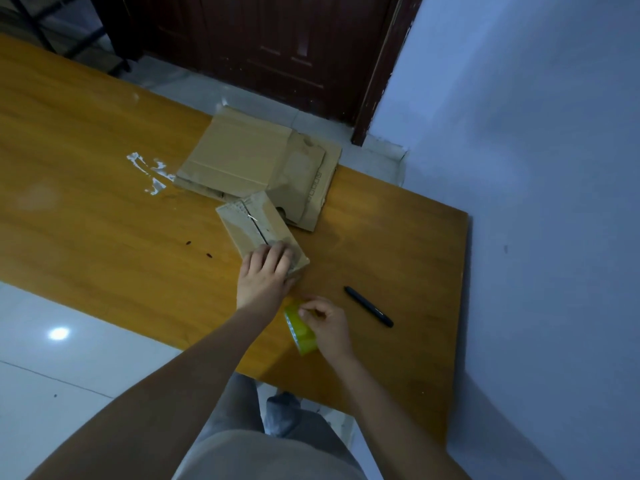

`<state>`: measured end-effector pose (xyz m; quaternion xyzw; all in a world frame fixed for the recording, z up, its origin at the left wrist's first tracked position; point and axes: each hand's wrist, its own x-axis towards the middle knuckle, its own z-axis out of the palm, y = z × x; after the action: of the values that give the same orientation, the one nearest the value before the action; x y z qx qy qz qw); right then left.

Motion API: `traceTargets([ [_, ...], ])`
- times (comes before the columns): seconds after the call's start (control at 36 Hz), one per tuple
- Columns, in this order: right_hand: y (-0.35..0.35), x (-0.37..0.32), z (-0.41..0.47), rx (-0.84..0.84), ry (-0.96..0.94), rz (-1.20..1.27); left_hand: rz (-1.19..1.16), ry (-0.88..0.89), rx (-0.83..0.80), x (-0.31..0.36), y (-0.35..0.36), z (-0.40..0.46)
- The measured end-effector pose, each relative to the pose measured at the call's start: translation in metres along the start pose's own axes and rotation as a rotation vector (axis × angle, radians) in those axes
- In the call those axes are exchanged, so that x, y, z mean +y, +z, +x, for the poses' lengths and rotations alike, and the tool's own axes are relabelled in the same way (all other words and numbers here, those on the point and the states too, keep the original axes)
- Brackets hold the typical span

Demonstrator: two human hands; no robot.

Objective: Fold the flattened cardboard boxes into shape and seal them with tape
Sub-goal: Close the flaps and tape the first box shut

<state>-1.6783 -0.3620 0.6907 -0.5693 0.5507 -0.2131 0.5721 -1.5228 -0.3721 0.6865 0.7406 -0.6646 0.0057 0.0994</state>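
A small folded cardboard box (254, 226) stands on the wooden table (104, 202), its top flaps meeting along a centre seam. My left hand (265, 275) rests on the box's near end, fingers lying over the top and thumb against its side. My right hand (327, 323) grips a yellow-green roll of tape (300, 329) just in front of the box, fingers curled round the roll. Behind the box lies a stack of flattened cardboard boxes (242, 154).
A black pen or knife (369, 306) lies on the table to the right of my hands. Shiny scraps of tape (149, 171) stick to the table left of the stack. A blue wall (536, 168) runs along the table's right edge.
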Motion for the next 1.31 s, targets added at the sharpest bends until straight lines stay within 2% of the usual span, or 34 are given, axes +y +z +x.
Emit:
traceTargets([
  [0.14,-0.009,-0.003,0.000,0.085,0.043,0.071,-0.188,-0.144,-0.116,0.013,-0.014,0.000],
  [0.22,-0.016,-0.008,0.005,0.129,0.059,0.090,-0.204,-0.210,-0.157,0.026,-0.024,0.000],
  [0.33,-0.030,-0.013,0.012,0.233,0.078,0.095,-0.099,-0.141,-0.361,0.041,-0.039,-0.004],
  [0.47,-0.051,-0.027,0.019,0.340,0.063,0.148,0.020,-0.032,-0.397,0.033,-0.060,0.004],
  [0.53,-0.059,-0.033,0.021,0.390,0.050,0.172,-0.003,0.062,-0.329,0.021,-0.064,0.011],
  [0.61,-0.071,-0.043,0.020,0.487,0.038,0.207,-0.092,0.371,-0.286,0.005,-0.068,0.026],
  [0.67,-0.075,-0.050,0.017,0.534,0.038,0.257,-0.026,0.609,-0.390,-0.002,-0.068,0.041],
  [0.72,-0.077,-0.054,0.015,0.579,0.031,0.301,0.078,0.773,-0.497,-0.005,-0.067,0.055],
  [0.83,-0.074,-0.061,0.008,0.650,0.014,0.332,0.228,0.946,-0.645,-0.004,-0.059,0.065],
  [1.0,-0.061,-0.068,-0.004,0.702,0.006,0.306,0.207,0.900,-0.761,-0.005,-0.042,0.073],
  [1.14,-0.052,-0.080,-0.014,0.761,0.000,0.383,0.051,0.942,-0.741,-0.011,-0.039,0.077],
  [1.22,-0.049,-0.093,-0.019,0.764,-0.022,0.410,-0.239,0.811,-0.734,-0.011,-0.037,0.085],
  [1.31,-0.047,-0.104,-0.024,0.748,-0.027,0.397,-0.760,0.500,-0.582,-0.003,-0.052,0.085],
])
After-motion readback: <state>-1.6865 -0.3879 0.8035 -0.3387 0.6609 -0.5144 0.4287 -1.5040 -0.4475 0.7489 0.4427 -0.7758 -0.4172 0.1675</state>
